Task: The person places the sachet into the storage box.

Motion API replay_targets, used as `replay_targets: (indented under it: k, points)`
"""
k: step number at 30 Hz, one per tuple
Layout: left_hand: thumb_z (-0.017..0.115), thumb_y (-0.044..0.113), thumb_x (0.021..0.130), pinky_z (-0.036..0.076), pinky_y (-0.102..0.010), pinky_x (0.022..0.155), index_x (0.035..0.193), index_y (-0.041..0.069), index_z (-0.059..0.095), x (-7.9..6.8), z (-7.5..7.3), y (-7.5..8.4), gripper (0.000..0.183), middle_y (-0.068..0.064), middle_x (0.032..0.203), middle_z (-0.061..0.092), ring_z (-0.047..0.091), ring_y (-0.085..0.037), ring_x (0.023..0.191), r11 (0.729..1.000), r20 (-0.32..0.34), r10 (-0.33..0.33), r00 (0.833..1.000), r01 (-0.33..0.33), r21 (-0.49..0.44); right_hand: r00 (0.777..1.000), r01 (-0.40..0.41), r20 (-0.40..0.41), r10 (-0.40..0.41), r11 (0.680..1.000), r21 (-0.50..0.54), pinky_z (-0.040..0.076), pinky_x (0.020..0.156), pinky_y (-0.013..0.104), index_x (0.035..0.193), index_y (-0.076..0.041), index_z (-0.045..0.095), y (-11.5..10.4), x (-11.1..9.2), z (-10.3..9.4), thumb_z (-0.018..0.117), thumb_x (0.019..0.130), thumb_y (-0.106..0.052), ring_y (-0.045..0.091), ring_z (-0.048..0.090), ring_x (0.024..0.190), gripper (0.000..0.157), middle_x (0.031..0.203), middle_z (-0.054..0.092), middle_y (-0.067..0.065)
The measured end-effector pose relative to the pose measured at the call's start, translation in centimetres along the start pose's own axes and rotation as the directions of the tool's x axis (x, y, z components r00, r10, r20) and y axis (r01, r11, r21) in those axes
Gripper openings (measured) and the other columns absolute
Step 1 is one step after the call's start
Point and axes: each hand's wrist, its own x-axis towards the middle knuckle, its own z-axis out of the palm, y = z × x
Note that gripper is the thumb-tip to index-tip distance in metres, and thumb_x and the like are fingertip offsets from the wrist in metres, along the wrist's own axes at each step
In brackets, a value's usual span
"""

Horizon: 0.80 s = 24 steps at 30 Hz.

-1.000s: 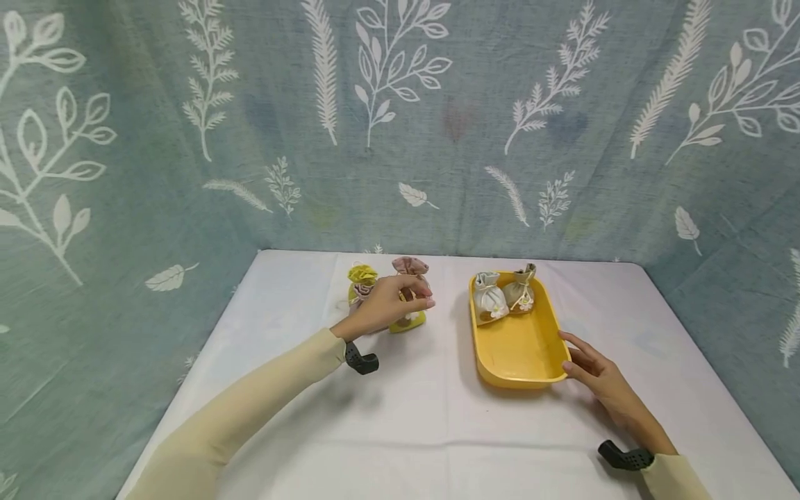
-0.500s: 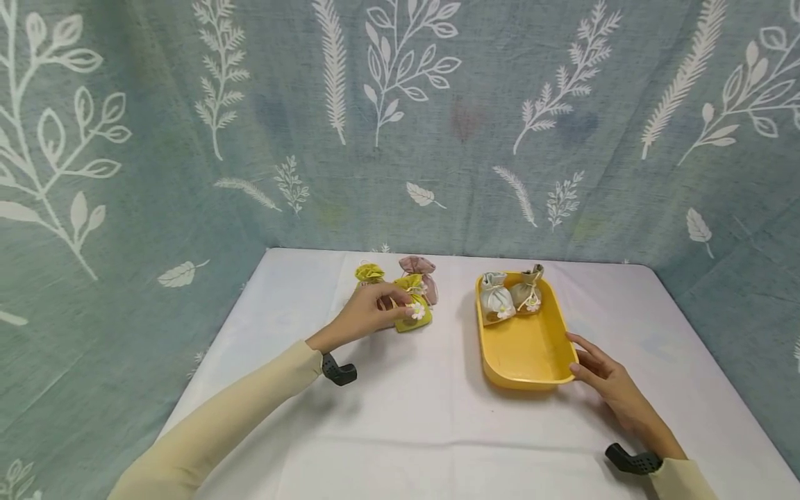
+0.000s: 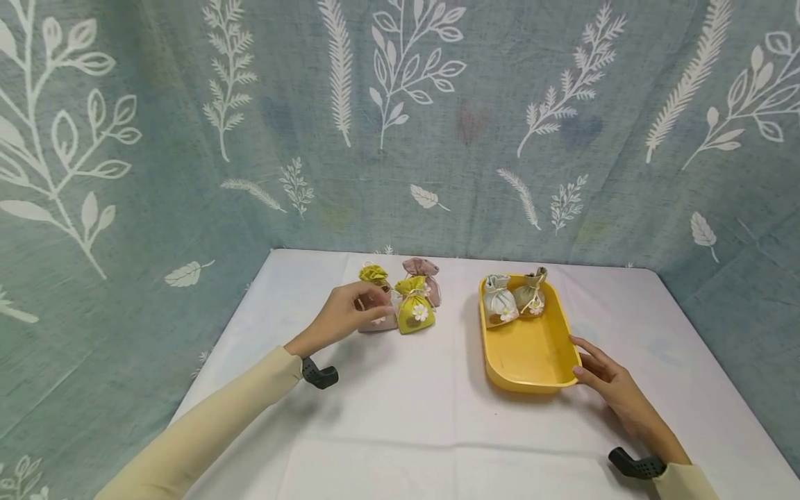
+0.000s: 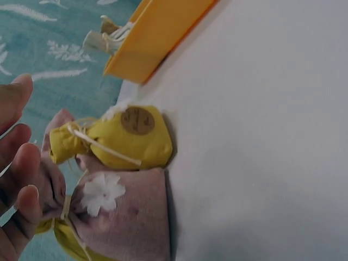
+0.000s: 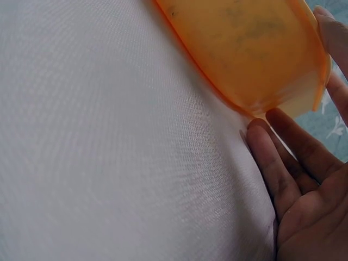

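Note:
My left hand (image 3: 344, 312) hovers with loosely bent fingers at a mauve drawstring pouch (image 3: 379, 323), hiding part of it. In the left wrist view its fingertips (image 4: 27, 201) are spread beside the neck of that pouch (image 4: 130, 217), which bears a white flower. Close by stands a yellow-green pouch (image 3: 415, 307), flower facing front. Behind them are another yellow-green pouch (image 3: 373, 273) and another mauve one (image 3: 422, 268). My right hand (image 3: 615, 392) holds the near right corner of a yellow plastic tub (image 3: 500, 378), its fingers (image 5: 269, 157) against the outer wall and base.
Inside the tub, a pale grey pouch (image 3: 500, 302) and an olive-brown pouch (image 3: 531, 295) sit at the far end. A white cloth (image 3: 400, 423) with creases covers the table. Just past the table's back edge hangs a blue-green curtain (image 3: 462, 201) with white leaf prints.
My left hand has moved left, away from the front yellow-green pouch to the mauve one, uncovering the yellow-green pouch. My right hand stays at the tub. The head view has shifted slightly.

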Motion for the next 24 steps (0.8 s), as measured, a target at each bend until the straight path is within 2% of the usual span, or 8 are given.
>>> replay_targets:
  k: [3,10,14,19,24]
  points:
    - [0.081,0.035,0.091,0.051,-0.035,0.063,0.098,0.028,0.072,-0.2,-0.3,-0.6,0.013,0.008,0.090,0.068,0.061,-0.017,0.076,1.000,-0.015,0.002,1.000,-0.002,0.017,1.000,-0.008,-0.006,0.008,1.000,0.003,0.051,0.088,0.020,0.163,-0.021,0.031,0.0,-0.1,-0.2,0.061,0.106,-0.027,-0.004,0.057,0.112,0.065,0.155,0.038,0.032]
    - [0.085,0.034,0.088,0.050,-0.030,0.061,0.095,0.021,0.068,-0.8,-0.5,-2.9,0.023,0.008,0.089,0.066,0.061,-0.014,0.073,0.997,-0.078,-0.020,0.997,0.026,0.078,1.000,-0.019,0.006,0.019,1.000,0.006,0.048,0.089,0.018,0.164,-0.021,0.030,0.1,-0.1,-0.1,0.061,0.106,-0.028,-0.005,0.056,0.114,0.066,0.155,0.039,0.031]
    - [0.085,0.036,0.087,0.051,-0.032,0.063,0.098,0.021,0.067,-0.7,-0.3,-3.6,0.026,0.007,0.092,0.068,0.063,-0.015,0.075,0.995,-0.091,-0.064,0.994,0.070,0.071,1.000,-0.025,-0.005,0.025,1.000,-0.004,0.047,0.089,0.017,0.164,-0.021,0.030,0.2,-0.1,-0.1,0.062,0.106,-0.030,-0.007,0.054,0.114,0.067,0.155,0.039,0.031]
    - [0.084,0.043,0.086,0.049,-0.034,0.063,0.100,0.022,0.068,-0.4,-0.2,-4.2,0.030,0.006,0.095,0.069,0.062,-0.016,0.077,0.985,-0.123,-0.150,0.981,0.160,0.071,1.000,-0.015,-0.007,0.015,1.000,0.011,0.049,0.089,0.019,0.163,-0.021,0.030,0.2,0.0,-0.1,0.063,0.105,-0.029,-0.002,0.057,0.114,0.067,0.156,0.038,0.031]
    - [0.086,0.041,0.085,0.048,-0.034,0.062,0.102,0.018,0.071,0.1,0.0,-4.4,0.033,0.002,0.100,0.070,0.061,-0.020,0.078,0.978,-0.133,-0.189,0.973,0.199,0.067,1.000,-0.011,-0.014,0.011,1.000,0.028,0.051,0.089,0.021,0.163,-0.019,0.032,0.2,0.0,0.0,0.063,0.105,-0.027,0.001,0.060,0.112,0.066,0.155,0.039,0.031]
